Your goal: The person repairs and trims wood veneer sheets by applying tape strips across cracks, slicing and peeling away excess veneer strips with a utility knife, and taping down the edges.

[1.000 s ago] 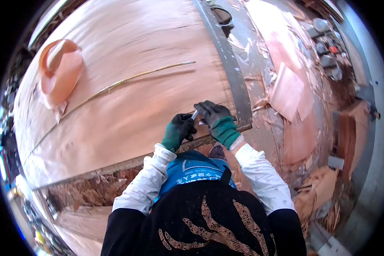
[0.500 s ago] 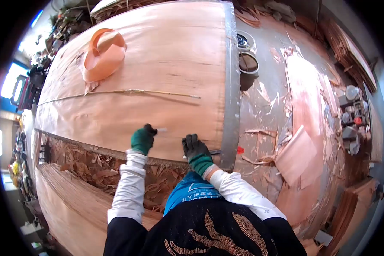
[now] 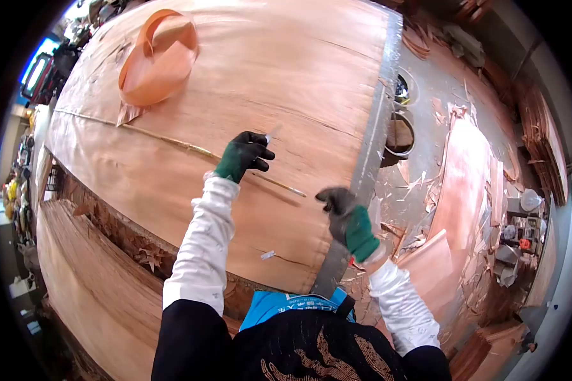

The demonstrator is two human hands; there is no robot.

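Note:
My left hand (image 3: 245, 155), in a black and green glove, is closed on a small pale strip (image 3: 273, 133) above the veneer sheet (image 3: 286, 70). The strip sticks out past the fingertips; its material is unclear. My right hand (image 3: 344, 214), gloved alike, hovers by the sheet's right edge. Its fingers are loosely bent and partly apart, somewhat blurred, with nothing visible in them. A long thin stick (image 3: 184, 146) lies slantwise across the sheet, its near end between my hands. Close to the front edge lies a small whitish piece (image 3: 268, 255).
A curled veneer band (image 3: 156, 82) rests at the far left of the sheet. Beyond the grey table edge (image 3: 370, 149) stand two buckets, the nearer one (image 3: 400, 134) brownish inside. Veneer scraps (image 3: 454, 184) cover the right side. A veneer stack (image 3: 95, 273) stands front left.
My left hand has moved forward and right with the pale strip. My right hand has lifted from the front edge and moved right and forward. The view has turned, so the stick slants more.

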